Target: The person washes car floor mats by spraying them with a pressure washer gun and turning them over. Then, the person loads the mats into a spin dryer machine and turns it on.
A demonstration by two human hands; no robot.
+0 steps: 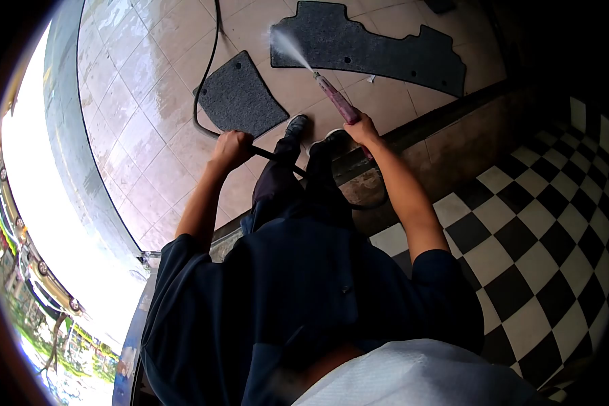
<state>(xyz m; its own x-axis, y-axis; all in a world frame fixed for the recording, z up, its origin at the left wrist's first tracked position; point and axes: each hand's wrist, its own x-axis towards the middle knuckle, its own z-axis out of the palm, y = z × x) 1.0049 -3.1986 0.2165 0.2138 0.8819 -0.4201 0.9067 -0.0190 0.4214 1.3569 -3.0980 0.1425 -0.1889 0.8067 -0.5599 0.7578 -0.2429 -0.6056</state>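
Spraying a dark, notched mat [386, 57], the gun [335, 98] looks pinkish.

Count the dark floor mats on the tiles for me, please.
2 for certain: the long mat, with water spray over its left end, and the smaller mat, lower and left in the picture. A dark piece cut off at the top edge may be a third.

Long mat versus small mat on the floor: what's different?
The long mat is larger and stretched out; the small mat is compact. The long mat has a notched outline; the small mat is roughly four-sided. Spray hits the long mat's left end, none visibly hits the small mat. Both are dark grey and lie flat on tiles.
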